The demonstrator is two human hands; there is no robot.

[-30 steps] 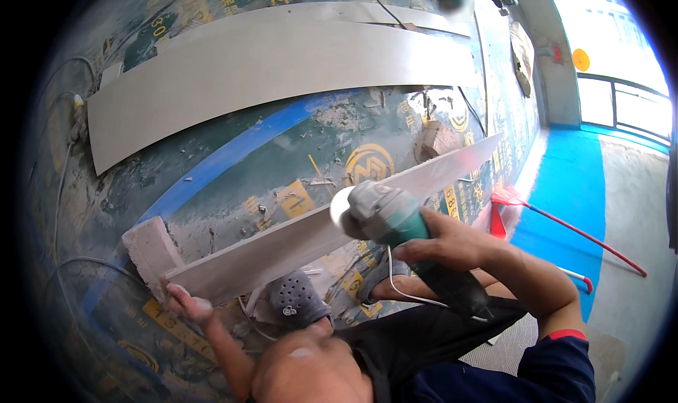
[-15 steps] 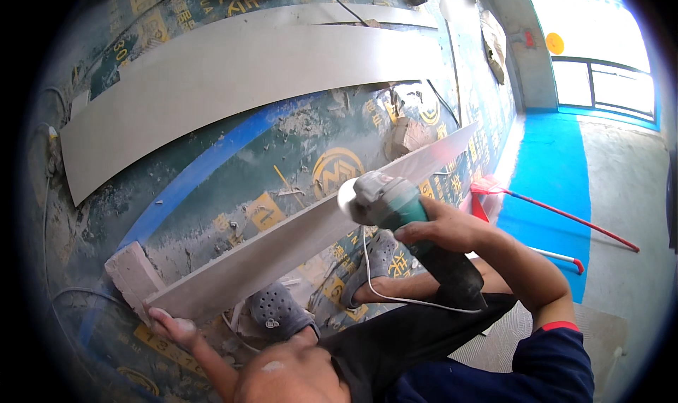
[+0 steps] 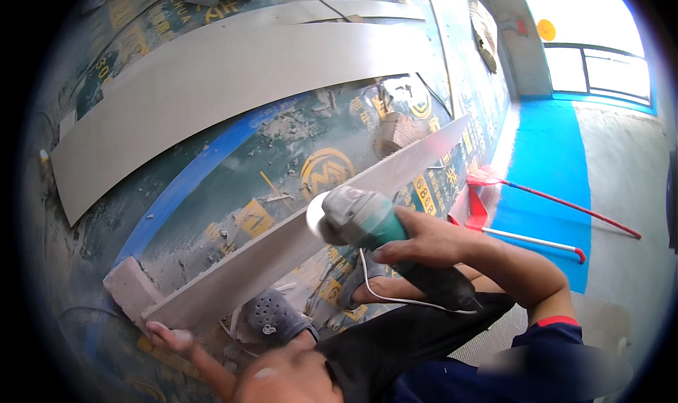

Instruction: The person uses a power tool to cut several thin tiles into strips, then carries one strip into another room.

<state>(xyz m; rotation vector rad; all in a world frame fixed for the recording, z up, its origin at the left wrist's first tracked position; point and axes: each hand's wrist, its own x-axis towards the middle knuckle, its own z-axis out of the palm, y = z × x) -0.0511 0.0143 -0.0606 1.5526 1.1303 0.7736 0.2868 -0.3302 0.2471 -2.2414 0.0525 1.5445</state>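
Note:
My right hand [image 3: 429, 238] is wrapped round the body of a teal and dark angle grinder [image 3: 371, 216]. Its whitish disc [image 3: 315, 216], blurred, meets the upper long edge of a narrow grey tile strip [image 3: 247, 279]. At the strip's lower left end, my dusty left hand [image 3: 169, 338] grips the corner, with some of its fingers hidden. That end leans by a pale block [image 3: 132, 290]; farther along, a second block [image 3: 402, 134] stands against the strip's far side. A white cord [image 3: 378, 295] trails by the grinder.
A wide grey tile panel [image 3: 212, 89] lies across the printed, dusty floor boards, beyond a blue stripe [image 3: 191, 170]. My feet in grey clogs [image 3: 272, 317] are close to the strip. Right of it lie a red-handled broom [image 3: 565, 209] and a white-handled dustpan [image 3: 530, 239] on blue sheeting [image 3: 544, 149].
My right hand has carried the grinder left and slightly down along the strip's edge. My left hand stays on the strip's end. The whole view has shifted slightly.

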